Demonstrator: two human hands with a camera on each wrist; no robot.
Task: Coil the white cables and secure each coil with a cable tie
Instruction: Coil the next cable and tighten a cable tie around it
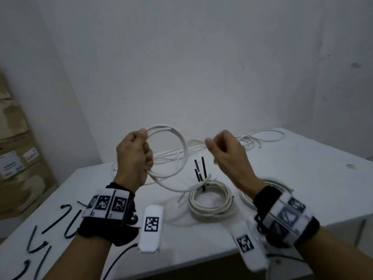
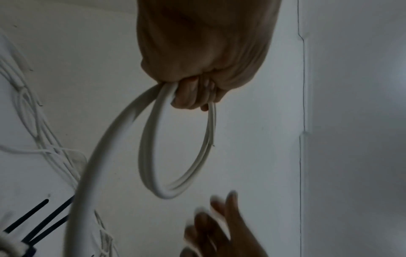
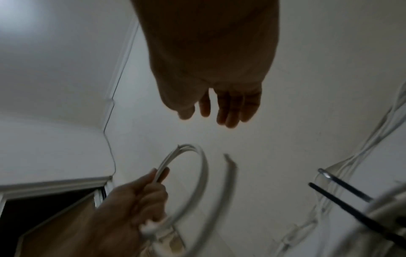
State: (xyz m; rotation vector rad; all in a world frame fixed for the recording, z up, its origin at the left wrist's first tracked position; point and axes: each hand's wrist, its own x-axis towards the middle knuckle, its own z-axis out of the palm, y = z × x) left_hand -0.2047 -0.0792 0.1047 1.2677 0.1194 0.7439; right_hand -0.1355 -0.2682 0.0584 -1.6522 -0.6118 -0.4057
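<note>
Left grip (image 1: 134, 156) is curled tight round the white cable coil (image 1: 167, 152), pinching the loops together at one side, apparently so the turns cannot spring apart while more cable is laid on. That coil hangs upright above the worktop (image 1: 302, 178), its free tail trailing down toward the loose white cables (image 1: 252, 140) at the far edge. Right grip (image 1: 226, 152) hovers just beside the coil, fingers (image 3: 228, 107) loosely bent and holding nothing, probably placed to gather the next loop. A tied coil (image 1: 210, 199) lies flat below; spare black cable ties (image 1: 50, 225) wait at the left.
</note>
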